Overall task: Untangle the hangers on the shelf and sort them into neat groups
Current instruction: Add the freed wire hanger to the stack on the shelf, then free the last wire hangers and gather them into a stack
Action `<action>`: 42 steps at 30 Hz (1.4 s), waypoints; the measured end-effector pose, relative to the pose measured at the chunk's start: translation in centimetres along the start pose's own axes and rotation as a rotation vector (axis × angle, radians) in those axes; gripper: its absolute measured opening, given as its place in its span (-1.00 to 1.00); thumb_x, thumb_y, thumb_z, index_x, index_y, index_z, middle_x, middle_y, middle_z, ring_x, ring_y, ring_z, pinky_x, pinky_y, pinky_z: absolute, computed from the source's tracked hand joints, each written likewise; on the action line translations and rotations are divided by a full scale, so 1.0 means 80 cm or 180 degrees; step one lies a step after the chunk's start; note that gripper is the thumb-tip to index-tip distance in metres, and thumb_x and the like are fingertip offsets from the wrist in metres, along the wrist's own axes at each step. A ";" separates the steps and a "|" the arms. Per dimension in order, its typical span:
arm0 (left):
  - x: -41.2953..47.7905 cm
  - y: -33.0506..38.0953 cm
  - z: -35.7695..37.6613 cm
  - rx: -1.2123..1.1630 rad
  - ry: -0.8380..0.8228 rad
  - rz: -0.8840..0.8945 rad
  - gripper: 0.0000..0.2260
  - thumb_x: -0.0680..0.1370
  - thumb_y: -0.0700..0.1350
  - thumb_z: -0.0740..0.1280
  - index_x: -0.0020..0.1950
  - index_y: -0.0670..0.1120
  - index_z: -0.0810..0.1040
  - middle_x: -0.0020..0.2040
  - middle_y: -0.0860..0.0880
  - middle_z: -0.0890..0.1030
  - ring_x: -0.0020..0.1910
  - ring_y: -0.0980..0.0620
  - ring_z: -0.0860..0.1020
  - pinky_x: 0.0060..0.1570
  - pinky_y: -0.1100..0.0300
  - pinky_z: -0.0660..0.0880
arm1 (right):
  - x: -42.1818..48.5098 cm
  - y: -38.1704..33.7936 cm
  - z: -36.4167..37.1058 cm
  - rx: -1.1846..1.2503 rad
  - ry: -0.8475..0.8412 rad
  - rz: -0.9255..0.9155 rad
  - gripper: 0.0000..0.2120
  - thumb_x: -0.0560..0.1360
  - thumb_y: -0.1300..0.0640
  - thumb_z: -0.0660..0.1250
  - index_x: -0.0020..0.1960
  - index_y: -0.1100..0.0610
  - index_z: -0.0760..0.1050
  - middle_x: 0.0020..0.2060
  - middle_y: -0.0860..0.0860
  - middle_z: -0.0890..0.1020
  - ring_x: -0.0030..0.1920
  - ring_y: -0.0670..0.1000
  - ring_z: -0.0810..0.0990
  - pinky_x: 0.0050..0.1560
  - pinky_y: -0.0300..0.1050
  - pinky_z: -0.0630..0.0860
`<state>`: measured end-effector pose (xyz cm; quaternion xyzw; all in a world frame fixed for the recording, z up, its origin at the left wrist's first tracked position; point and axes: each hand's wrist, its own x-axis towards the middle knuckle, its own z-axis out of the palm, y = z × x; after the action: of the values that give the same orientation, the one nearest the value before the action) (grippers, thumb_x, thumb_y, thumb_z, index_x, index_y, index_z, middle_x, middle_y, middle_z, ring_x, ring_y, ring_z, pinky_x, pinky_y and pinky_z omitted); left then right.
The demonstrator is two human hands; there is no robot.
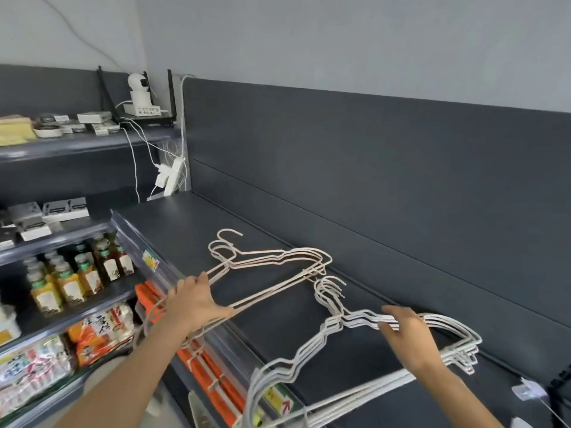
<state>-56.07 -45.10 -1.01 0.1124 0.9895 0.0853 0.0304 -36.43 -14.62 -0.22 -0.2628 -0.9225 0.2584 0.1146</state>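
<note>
Dark slate-grey shelf (173,223) and back panel (370,156), pale grey wall (309,35) at 12 o'clock. Centre: pink hangers (272,256) — pale, almost cream. At 5 o'clock, white hangers (361,321). At 9 o'clock, bottles (71,279) of amber liquid, green caps; orange packs (216,381) at 7.

Bottled drinks (66,279) — snack packets (102,330)

The white hangers (364,320) are running off the picture's near edge. The left hand (194,304) is covering the near corner of the pink hangers (278,256), and the right hand (408,338) is looking blurred.
</note>
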 end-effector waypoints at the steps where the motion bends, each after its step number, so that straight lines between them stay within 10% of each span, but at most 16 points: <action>1: 0.005 0.001 0.005 0.0008 -0.0055 -0.0031 0.03 0.22 0.45 0.31 0.48 -0.14 0.09 0.40 -0.17 0.33 0.39 -0.18 0.28 0.37 -0.07 0.24 | 0.001 0.001 0.002 0.0008 -0.0012 0.0032 -0.66 0.49 0.18 0.30 0.26 0.20 0.46 0.24 0.14 0.51 0.18 0.12 0.52 0.24 -0.07 0.39; 10: 0.020 0.012 0.020 0.0075 -0.0389 0.0010 0.01 0.28 0.35 0.37 0.50 -0.11 -0.01 0.49 -0.16 0.15 0.49 -0.15 0.09 0.44 -0.16 0.02 | 0.005 0.003 0.017 0.0017 -0.0059 0.0033 -0.64 0.51 0.16 0.27 0.29 0.18 0.42 0.26 0.10 0.48 0.16 0.08 0.54 0.26 -0.08 0.40; 23: -0.068 0.203 0.019 -0.0257 0.0283 0.2132 -0.71 0.55 -0.04 0.21 0.24 -0.08 0.48 0.18 -0.06 0.56 0.19 -0.08 0.46 0.20 0.08 0.36 | -0.060 0.062 -0.029 -0.1110 0.0280 0.0095 -0.62 0.51 0.10 0.22 0.31 0.15 0.39 0.20 0.08 0.50 0.24 0.15 0.44 0.25 -0.01 0.34; 42: -0.320 0.485 0.070 -0.0797 -0.0299 0.3185 -0.74 0.56 -0.07 0.20 0.23 -0.07 0.47 0.14 -0.01 0.57 0.18 -0.02 0.44 0.11 0.14 0.41 | -0.295 0.309 -0.239 -0.1264 0.0993 0.1172 -0.70 0.53 0.08 0.17 0.23 0.14 0.41 0.16 0.06 0.49 0.18 0.13 0.43 0.15 -0.06 0.36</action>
<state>-22.31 -12.77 1.33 0.5711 0.7945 0.2020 0.0434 0.44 -1.45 0.80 -0.4791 -0.8632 0.0461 0.1525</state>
